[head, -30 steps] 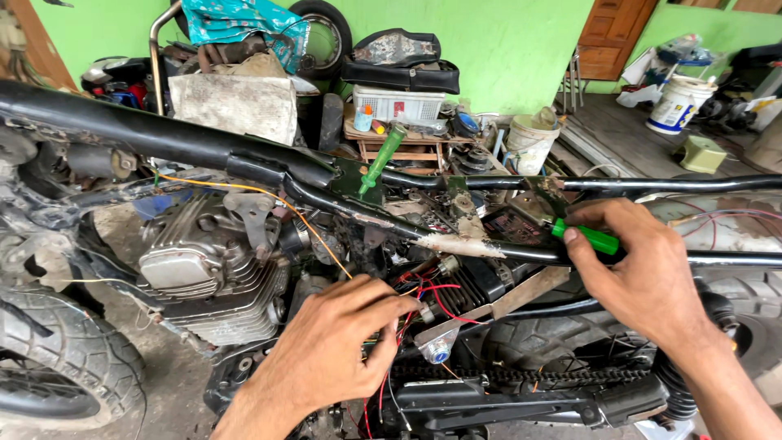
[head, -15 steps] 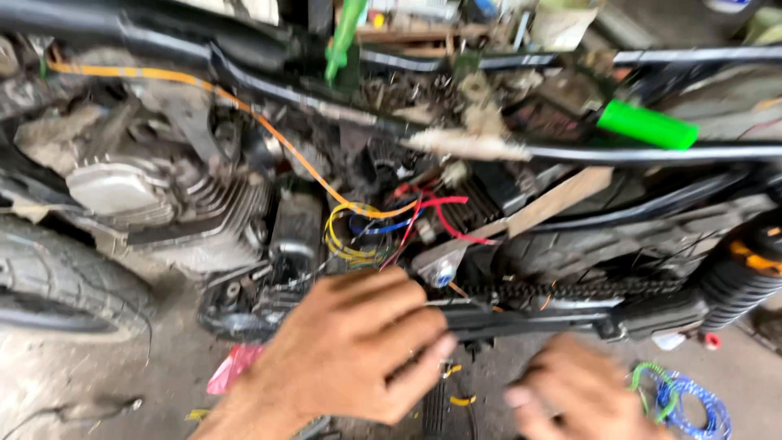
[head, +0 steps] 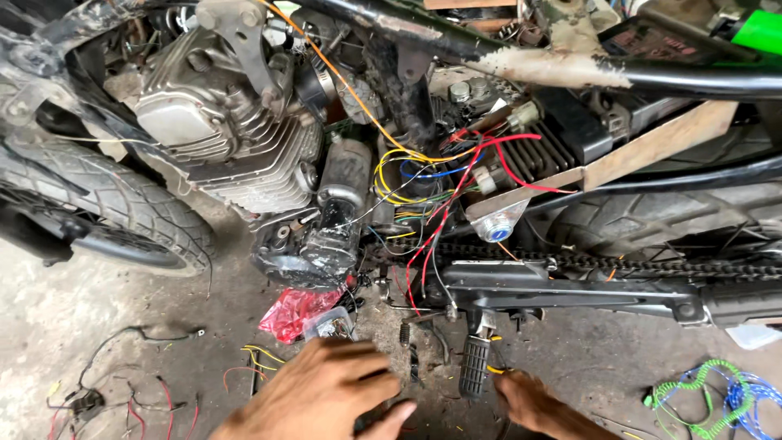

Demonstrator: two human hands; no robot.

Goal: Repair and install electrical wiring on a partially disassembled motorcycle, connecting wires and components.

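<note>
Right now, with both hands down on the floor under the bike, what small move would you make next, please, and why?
Probably close the right hand on the yellow wire by the footpeg: its fingertips are at that wire already, while the left hand is spread low over the floor, seemingly holding nothing. Whether the wire is gripped cannot be told.

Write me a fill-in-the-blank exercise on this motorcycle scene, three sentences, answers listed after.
1. The left hand and the right hand are both down near the ____, below the motorcycle frame.
2. The crumpled plastic bag under the engine is ____ in colour.
3. The coiled cord lying at the far right is green and ____.

Missing words: floor; red; blue
</note>
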